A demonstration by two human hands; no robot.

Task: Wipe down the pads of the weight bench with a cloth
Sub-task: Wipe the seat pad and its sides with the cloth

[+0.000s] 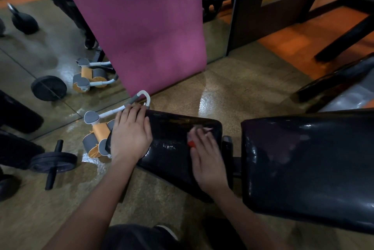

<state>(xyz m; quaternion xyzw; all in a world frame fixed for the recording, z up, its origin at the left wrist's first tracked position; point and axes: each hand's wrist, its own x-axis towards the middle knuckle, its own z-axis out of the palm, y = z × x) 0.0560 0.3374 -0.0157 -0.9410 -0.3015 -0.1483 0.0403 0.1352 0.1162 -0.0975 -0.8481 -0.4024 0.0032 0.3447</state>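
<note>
My left hand lies flat on the left end of the small black glossy vinyl seat pad of the weight bench, fingers straight and spread, gripping nothing, just pressing on the pad edge. My right hand is on the right part of the same pad, fingers extended over a small cloth with a red patch and pale edge; the cloth is mostly hidden under my fingers and blurred, and it looks pressed flat to the pad, not pinched. The pad surface between my hands shows wet-looking streaks. Right of the seat pad, across a gap with a black metal frame piece, is the large black glossy back pad, untouched.

Just left of the seat pad on the speckled tan floor: an orange and grey ab roller with white curved handles, touching or just beside the pad end, can't tell which. Further left, a black wheel roller with a bar handle. Far side: a purple mat hanging or leaning upright against a mirror, which reflects the roller and a kettlebell. Far right, a black bench frame on orange flooring.
</note>
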